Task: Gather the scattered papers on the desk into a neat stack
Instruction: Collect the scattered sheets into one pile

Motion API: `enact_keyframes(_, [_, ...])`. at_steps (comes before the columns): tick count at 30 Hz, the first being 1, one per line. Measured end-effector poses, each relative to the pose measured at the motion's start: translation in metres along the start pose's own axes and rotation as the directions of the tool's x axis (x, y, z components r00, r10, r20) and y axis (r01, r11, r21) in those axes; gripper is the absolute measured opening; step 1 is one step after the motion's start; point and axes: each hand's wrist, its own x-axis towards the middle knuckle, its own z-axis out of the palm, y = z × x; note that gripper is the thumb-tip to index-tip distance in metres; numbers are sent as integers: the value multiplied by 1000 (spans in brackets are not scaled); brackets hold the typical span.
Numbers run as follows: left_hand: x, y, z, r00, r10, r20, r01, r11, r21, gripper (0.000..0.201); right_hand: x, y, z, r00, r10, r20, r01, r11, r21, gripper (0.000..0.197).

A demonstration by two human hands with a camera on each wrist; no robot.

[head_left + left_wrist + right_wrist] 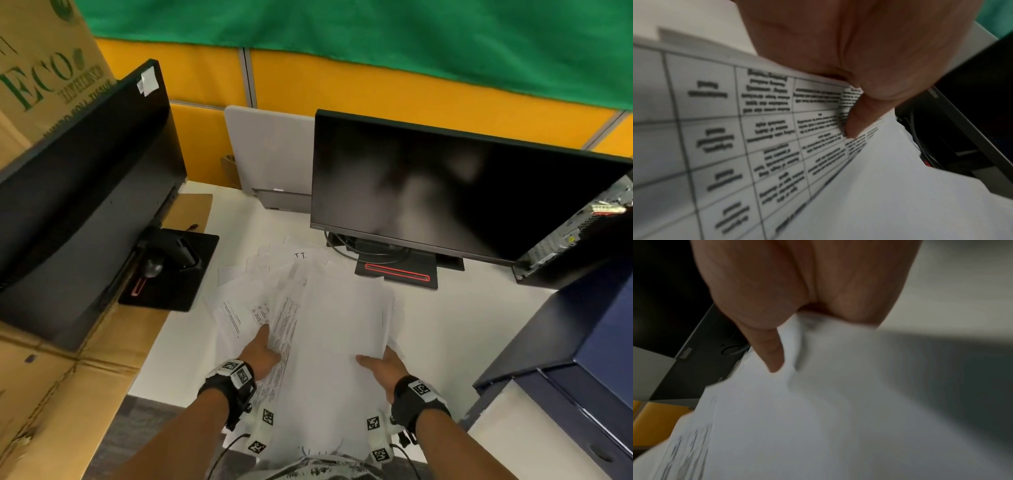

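The left hand (262, 353) and right hand (385, 366) each pinch, thumb on top, opposite sides of a loose fan of thin white printed paper sheets (318, 325), which lies on the smooth white table (445, 325), before a glossy black monitor (445, 185).

Even indoor light — wrist views blurred, head view edge-warped.

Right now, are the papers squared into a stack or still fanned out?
Fanned out: the papers overlap at differing angles, corners sticking out.
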Motion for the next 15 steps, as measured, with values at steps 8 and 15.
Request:
enact_keyframes(8, [10,23,-20,981,131,-140,-164,953,-256,29,-38,-61,-29,976,-203,-77,207,977,59,36])
enact_keyframes(15, [-10,92,-63,910,373,-181,-400,673,-623,69,-87,-142,-50,873,-485,-57,487,860,154,39])
